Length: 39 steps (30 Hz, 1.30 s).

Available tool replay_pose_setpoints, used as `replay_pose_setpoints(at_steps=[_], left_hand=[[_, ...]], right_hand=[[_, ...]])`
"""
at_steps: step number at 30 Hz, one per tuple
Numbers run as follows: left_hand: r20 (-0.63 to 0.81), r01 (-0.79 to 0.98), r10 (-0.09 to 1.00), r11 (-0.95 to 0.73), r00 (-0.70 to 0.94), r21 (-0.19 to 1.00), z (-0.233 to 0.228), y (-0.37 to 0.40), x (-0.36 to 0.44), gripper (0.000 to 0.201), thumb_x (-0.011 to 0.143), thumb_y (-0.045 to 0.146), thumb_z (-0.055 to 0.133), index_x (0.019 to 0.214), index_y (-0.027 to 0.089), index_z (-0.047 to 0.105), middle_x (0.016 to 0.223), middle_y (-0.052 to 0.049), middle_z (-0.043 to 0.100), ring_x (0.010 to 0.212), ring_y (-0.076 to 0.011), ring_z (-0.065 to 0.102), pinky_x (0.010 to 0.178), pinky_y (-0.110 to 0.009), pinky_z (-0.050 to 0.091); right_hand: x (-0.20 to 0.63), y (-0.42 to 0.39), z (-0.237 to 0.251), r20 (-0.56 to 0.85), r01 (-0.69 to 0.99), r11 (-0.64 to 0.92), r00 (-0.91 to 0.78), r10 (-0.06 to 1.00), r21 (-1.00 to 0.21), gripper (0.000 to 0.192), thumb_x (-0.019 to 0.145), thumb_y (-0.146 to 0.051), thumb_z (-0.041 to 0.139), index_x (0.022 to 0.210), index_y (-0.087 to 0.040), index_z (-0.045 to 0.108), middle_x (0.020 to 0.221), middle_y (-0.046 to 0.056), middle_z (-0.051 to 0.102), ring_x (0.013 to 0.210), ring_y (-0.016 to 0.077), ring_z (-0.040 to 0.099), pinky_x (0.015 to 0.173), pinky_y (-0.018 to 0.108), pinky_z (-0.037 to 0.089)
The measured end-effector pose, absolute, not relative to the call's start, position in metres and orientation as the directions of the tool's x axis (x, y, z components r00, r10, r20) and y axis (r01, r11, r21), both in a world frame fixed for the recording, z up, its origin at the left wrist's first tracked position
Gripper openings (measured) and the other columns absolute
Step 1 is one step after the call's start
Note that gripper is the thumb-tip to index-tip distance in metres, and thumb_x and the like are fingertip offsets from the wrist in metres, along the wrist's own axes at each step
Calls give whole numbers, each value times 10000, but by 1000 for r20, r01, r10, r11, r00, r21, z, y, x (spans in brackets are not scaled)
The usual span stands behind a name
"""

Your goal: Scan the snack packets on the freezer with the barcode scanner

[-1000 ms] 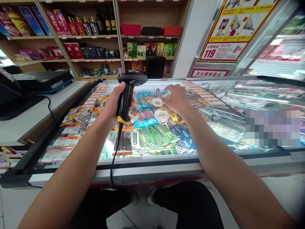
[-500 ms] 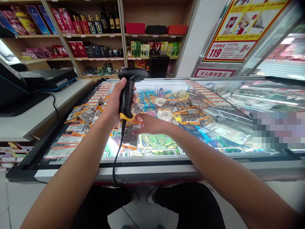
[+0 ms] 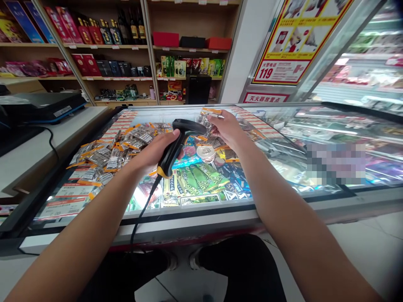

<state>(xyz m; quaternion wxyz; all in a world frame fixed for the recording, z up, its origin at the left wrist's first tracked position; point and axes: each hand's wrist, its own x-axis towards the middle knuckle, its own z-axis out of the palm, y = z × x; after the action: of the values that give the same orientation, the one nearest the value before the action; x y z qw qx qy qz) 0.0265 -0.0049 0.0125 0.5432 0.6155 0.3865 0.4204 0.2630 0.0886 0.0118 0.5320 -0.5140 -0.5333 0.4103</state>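
My left hand (image 3: pixel 162 147) is wrapped round the handle of a black and yellow barcode scanner (image 3: pixel 172 154), its head pointing right over the glass top. In my right hand (image 3: pixel 227 126) is a small clear snack packet (image 3: pixel 205 121) with orange edges, pinched by the fingers just beyond the scanner head. Many similar orange-edged packets (image 3: pixel 138 136) lie heaped on the glass to the left. A few more (image 3: pixel 231 155) lie to the right, partly hidden by my right arm. The scanner's cord (image 3: pixel 146 205) hangs down over the front edge.
The glass-topped chest freezer (image 3: pixel 201 221) holds green ice-pop packs (image 3: pixel 201 178) and lidded tubs (image 3: pixel 206 152). On the left, a counter (image 3: pixel 75 128) bears a black device (image 3: pixel 47 105). Shelves of boxes and bottles (image 3: pixel 134 29) stand behind.
My right hand has moved from below the scanner to the far right side, with a packet. The scanner has lowered and tilted, its head now to the right. The view has shifted right.
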Motion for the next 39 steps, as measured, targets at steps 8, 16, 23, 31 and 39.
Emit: replay_pose_setpoints(at_steps=[8,16,23,31,39], left_hand=[[99,68,895,-143,435,987,7,-3,21,522,886,685,604,831,167,633,705,-67,707,503,-116,556,466,-235,419],[150,-3,943,-156,297,988,13,5,17,597,870,750,564,850,160,645,619,-57,662,491,-129,556,452,-247,405],[187,-78,958,-174,218,982,24,3,17,608,899,763,516,928,168,641,574,-38,624,500,-144,563,464,-266,410],[227,-99,961,-214,155,972,25,8,7,651,889,805,482,989,187,658,573,-12,588,469,-133,518,464,-275,383],[251,-109,961,-239,115,965,30,9,5,681,914,798,439,1059,177,676,571,-8,571,469,-134,529,479,-270,407]], right_hand=[[269,92,9,142,132,131,76,987,-983,281,850,-344,803,909,-235,552,712,-50,554,599,101,541,602,235,476],[285,100,-2,195,820,16,117,974,-572,476,858,-311,768,1285,-169,615,1058,138,689,1030,319,665,929,471,528],[248,79,-24,275,983,157,-127,953,-93,532,989,-471,530,1490,-304,583,1598,156,450,1466,475,369,1143,670,315],[259,92,-31,46,996,89,-90,995,15,556,964,-490,561,1490,-316,605,1553,178,522,1436,506,433,1123,689,321],[245,88,-26,336,938,290,-216,917,-188,698,922,-721,572,1386,-208,672,1542,182,546,1466,474,413,1193,647,286]])
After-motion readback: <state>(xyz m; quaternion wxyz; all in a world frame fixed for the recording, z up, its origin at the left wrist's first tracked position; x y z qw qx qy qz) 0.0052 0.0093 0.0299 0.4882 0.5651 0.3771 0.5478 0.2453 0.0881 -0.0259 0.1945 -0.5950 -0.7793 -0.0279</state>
